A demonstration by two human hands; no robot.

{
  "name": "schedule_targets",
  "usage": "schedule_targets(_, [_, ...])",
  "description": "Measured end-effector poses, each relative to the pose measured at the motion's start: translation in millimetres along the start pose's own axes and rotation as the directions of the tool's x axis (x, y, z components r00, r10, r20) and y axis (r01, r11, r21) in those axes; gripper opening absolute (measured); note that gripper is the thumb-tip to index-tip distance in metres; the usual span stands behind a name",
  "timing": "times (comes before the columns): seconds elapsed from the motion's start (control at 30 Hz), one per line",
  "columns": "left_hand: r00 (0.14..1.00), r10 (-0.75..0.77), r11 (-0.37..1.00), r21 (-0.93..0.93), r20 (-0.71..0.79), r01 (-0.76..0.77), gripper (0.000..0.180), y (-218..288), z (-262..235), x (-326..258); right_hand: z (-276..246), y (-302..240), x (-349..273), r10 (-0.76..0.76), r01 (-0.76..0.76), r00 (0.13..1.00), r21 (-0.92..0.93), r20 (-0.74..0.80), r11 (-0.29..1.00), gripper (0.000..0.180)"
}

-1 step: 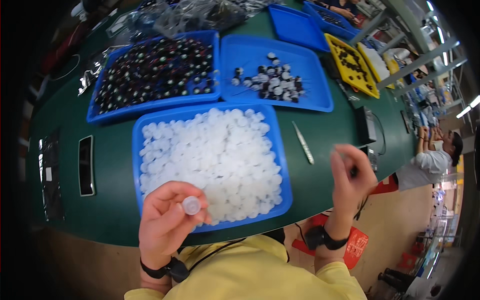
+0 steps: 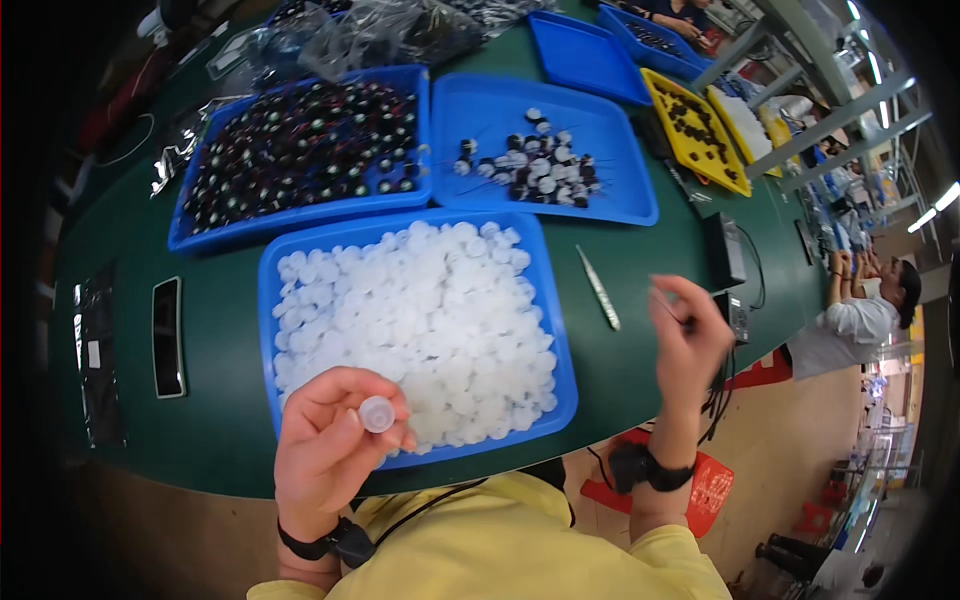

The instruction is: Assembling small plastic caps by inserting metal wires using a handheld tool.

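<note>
Between the thumb and fingers of my left hand (image 2: 325, 440) is a small translucent white plastic cap (image 2: 377, 414), its round face turned up. That hand is over the near left corner of a blue tray (image 2: 568, 385) heaped with similar white caps (image 2: 430, 320). My right hand (image 2: 690, 335) is raised over the table's right side, fingers curled and somewhat blurred. A small dark part (image 2: 688, 324) shows in its grip, with what looks like a thin wire; its exact kind is unclear. Silvery tweezers (image 2: 598, 288) lie between the tray and my right hand.
Behind stand a blue tray of dark wired parts (image 2: 300, 150) and a blue tray (image 2: 470, 105) with black-and-white pieces (image 2: 545, 165). A phone (image 2: 168, 337) lies left, a black box (image 2: 724, 250) right. Yellow trays (image 2: 743, 185) stand far right; a co-worker (image 2: 860, 310) sits beyond.
The whole view has shifted slightly. My right hand has turned a little and moved slightly left and up; the left still holds its cap in nearly the same place.
</note>
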State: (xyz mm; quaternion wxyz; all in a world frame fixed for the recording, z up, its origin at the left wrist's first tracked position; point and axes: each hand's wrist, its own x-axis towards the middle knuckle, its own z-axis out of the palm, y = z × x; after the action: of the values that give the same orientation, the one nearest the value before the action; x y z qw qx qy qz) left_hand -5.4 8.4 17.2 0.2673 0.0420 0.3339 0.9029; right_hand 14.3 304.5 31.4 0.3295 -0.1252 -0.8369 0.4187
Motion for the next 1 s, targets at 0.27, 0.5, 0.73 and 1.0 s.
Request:
schedule_targets(0.27, [0.998,-0.066,0.997,0.028,0.022,0.066,0.027,-3.8,2.5,8.4,20.0,99.6,2.4,0.236,-0.023,0.925,-0.577,0.297,0.817,0.024])
schedule_targets(0.5, [0.987,-0.154,0.986,-0.054,0.045,0.156,0.023,-2.0,6.4,5.6,8.5,47.6,-4.6,0.165,-0.082,0.884,-0.201,0.438,0.976,0.019])
schedule_targets(0.73, [0.974,-0.144,0.984,-0.082,0.173,0.160,0.029,1.3,15.2,-2.0,2.1,-59.0,-30.4,-0.601,0.558,0.543,0.283,0.587,0.780,0.019])
schedule_targets(1.0, [0.979,-0.098,0.994,-0.028,0.180,0.105,0.035,4.0,16.5,-9.7,12.1,-75.4,-38.8,-0.678,0.729,0.501,0.161,0.538,0.666,0.022])
